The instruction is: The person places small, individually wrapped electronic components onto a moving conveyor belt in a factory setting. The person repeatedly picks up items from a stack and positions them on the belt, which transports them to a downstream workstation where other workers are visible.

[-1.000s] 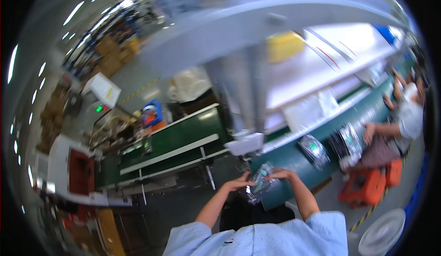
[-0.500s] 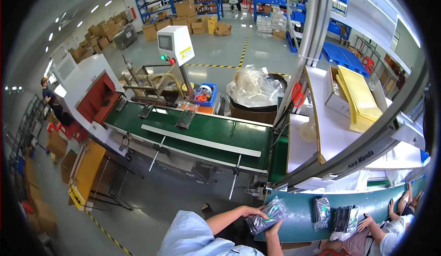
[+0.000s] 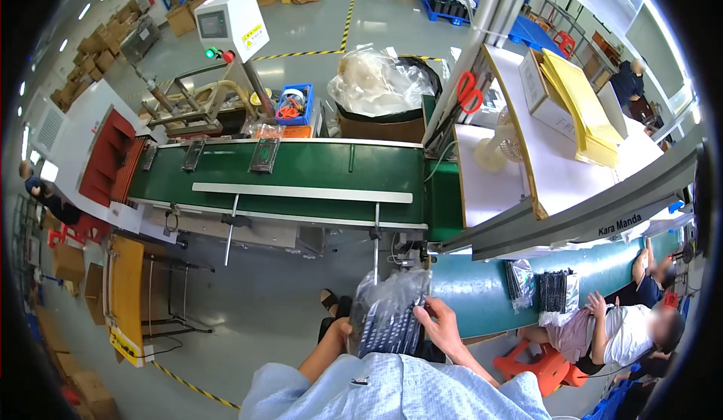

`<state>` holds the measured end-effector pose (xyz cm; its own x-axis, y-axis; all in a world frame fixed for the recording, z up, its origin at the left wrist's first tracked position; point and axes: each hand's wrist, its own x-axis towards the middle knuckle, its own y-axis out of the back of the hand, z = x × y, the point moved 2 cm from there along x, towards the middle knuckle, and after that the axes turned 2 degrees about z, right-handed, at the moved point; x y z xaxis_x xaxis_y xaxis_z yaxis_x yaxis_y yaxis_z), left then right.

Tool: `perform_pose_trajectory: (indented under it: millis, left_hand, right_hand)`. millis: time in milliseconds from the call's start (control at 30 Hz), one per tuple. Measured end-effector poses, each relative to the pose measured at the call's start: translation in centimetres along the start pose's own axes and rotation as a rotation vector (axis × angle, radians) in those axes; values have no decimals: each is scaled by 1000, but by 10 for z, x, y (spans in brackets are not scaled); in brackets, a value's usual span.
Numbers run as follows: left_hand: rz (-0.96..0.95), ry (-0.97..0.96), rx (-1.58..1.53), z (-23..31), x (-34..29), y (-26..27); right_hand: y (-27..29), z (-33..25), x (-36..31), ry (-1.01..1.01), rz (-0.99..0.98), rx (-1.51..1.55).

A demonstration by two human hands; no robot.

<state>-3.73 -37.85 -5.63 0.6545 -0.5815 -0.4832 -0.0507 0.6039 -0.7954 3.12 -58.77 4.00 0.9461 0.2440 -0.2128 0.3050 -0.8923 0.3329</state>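
Observation:
A stack of dark flat items in clear plastic bags (image 3: 392,316) is held in front of my chest. My left hand (image 3: 340,329) grips its left side, mostly hidden behind the stack. My right hand (image 3: 443,322) holds its right edge, fingers curled over the plastic. The stack hangs above the grey floor, just left of the teal conveyor belt (image 3: 482,292). Further along that belt lie more bagged dark items (image 3: 544,290).
A green conveyor belt (image 3: 301,170) with a white guide rail runs across the middle, carrying two bagged items (image 3: 263,153). A seated person (image 3: 617,329) works at the teal belt on the right. A white table (image 3: 527,156) holds yellow envelopes and a fan. A bin with plastic (image 3: 380,88) stands behind.
My view has swung down and toward the green conveyor. The bagged stack stays gripped in both hands, now nearer my chest.

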Motion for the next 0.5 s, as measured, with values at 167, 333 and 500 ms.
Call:
perform_pose_trajectory:
  millis: [167, 333, 500]
  left_hand:
    - [82, -159, -159, 8, -54, 38]
    - [157, -318, -282, 24, -111, 81]
    - [220, -456, -372, 41, -155, 121]
  right_hand:
    - [-55, -55, 35, 6, -114, 23]
    - [-120, -44, 73, -98, -224, 176]
    - [-178, -97, 91, 112, -148, -18]
